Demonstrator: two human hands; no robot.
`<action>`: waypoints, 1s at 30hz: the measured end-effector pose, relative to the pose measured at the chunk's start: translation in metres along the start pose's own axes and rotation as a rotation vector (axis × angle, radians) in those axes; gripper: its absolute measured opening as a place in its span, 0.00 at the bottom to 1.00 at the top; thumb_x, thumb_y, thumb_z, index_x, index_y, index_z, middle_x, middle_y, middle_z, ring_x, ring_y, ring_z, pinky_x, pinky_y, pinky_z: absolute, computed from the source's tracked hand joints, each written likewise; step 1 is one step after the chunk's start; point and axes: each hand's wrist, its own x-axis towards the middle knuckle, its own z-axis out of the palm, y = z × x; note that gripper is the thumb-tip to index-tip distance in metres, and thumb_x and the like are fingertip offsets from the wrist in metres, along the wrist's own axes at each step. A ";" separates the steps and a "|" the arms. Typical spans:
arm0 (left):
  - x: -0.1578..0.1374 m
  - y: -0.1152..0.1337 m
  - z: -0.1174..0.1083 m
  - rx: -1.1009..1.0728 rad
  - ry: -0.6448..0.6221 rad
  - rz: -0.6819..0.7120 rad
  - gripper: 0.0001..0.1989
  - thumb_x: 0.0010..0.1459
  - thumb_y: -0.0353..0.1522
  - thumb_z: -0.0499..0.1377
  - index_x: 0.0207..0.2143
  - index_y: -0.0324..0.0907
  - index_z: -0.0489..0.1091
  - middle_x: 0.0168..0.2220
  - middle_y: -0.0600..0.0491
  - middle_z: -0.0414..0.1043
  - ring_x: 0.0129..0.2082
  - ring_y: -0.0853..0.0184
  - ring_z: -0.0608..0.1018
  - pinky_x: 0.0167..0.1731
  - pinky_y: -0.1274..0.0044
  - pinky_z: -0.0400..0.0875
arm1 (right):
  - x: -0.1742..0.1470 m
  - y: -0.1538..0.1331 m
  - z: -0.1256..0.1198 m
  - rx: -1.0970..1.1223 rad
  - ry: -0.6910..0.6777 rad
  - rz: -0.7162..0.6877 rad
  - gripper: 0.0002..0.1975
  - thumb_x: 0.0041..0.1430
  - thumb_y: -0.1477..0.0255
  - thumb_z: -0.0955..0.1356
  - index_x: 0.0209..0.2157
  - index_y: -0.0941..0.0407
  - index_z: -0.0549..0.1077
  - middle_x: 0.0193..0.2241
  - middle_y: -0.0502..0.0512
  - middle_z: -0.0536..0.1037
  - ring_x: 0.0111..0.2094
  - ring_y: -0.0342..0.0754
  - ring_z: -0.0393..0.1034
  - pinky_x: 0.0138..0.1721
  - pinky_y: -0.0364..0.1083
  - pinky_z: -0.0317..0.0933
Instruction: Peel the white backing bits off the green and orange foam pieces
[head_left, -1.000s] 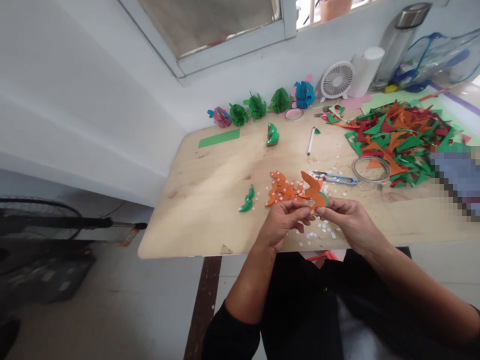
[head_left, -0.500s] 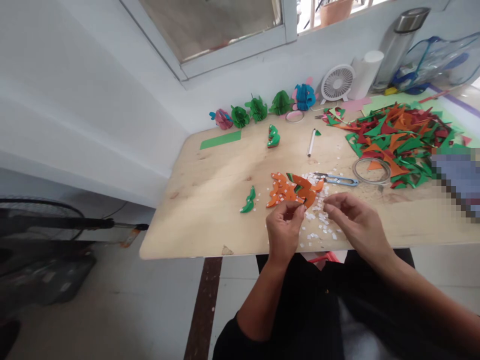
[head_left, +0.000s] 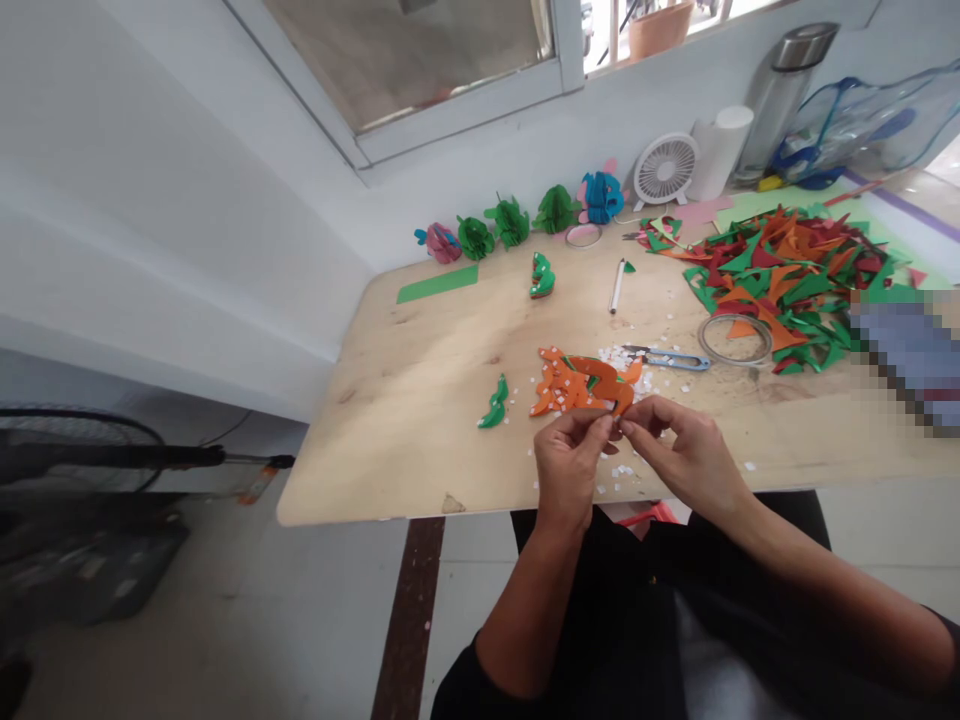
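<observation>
My left hand (head_left: 566, 460) pinches the near end of a wavy-edged orange and green paper cutout (head_left: 600, 375), held up over the table. My right hand (head_left: 679, 445) meets it there, thumb and forefinger closed on the cutout's right end beside the left fingertips. Whether a small scrap is also between those fingers is hidden. Behind and left of the held piece lie several orange paper cutouts (head_left: 555, 385) dotted with white squares. A green wavy cutout (head_left: 493, 405) rests further left. Small white paper squares (head_left: 622, 470) are scattered around and under both hands.
Blue-handled thread snips (head_left: 671, 359) and a tape roll (head_left: 735, 340) lie right of the hands. Beyond are a heap of paper scraps (head_left: 795, 270), a pen (head_left: 617, 287) and a green folded cutout (head_left: 541, 276). Paper figures (head_left: 511, 222) and a small fan (head_left: 665, 170) line the wall.
My right hand has moved left and closed in on the cutout, now touching it beside my left fingers. The cutout has tilted slightly. My left hand keeps its pinch.
</observation>
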 end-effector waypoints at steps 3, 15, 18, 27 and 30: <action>-0.002 -0.001 0.000 0.036 -0.005 0.068 0.04 0.48 0.30 0.64 0.27 0.39 0.77 0.24 0.53 0.76 0.25 0.71 0.76 0.26 0.80 0.71 | 0.000 -0.001 0.000 -0.045 0.005 -0.005 0.06 0.54 0.71 0.66 0.23 0.54 0.70 0.18 0.48 0.70 0.21 0.44 0.63 0.25 0.43 0.57; -0.003 -0.004 -0.009 0.167 -0.073 0.182 0.05 0.52 0.32 0.63 0.31 0.40 0.78 0.28 0.53 0.77 0.29 0.70 0.76 0.30 0.79 0.72 | 0.004 -0.003 -0.003 -0.018 -0.091 0.098 0.06 0.50 0.71 0.64 0.23 0.55 0.70 0.18 0.48 0.70 0.22 0.43 0.64 0.25 0.42 0.57; -0.003 -0.004 -0.010 0.158 -0.077 0.174 0.06 0.51 0.32 0.63 0.31 0.40 0.78 0.27 0.53 0.76 0.27 0.70 0.76 0.29 0.79 0.72 | 0.004 -0.003 -0.003 -0.014 -0.105 0.107 0.06 0.50 0.72 0.64 0.23 0.55 0.70 0.19 0.48 0.70 0.22 0.43 0.64 0.27 0.42 0.57; -0.002 -0.004 -0.012 0.190 -0.092 0.164 0.05 0.52 0.31 0.63 0.31 0.40 0.78 0.27 0.54 0.75 0.27 0.71 0.75 0.29 0.80 0.71 | 0.006 0.002 0.000 -0.001 -0.117 0.119 0.05 0.49 0.72 0.64 0.22 0.55 0.69 0.19 0.48 0.70 0.22 0.44 0.64 0.27 0.43 0.57; -0.002 -0.005 -0.011 0.176 -0.092 0.155 0.05 0.52 0.31 0.63 0.31 0.40 0.77 0.26 0.54 0.75 0.26 0.72 0.74 0.27 0.80 0.70 | 0.005 0.002 -0.001 0.010 -0.119 0.126 0.05 0.49 0.72 0.64 0.23 0.55 0.69 0.19 0.48 0.71 0.23 0.44 0.64 0.27 0.43 0.57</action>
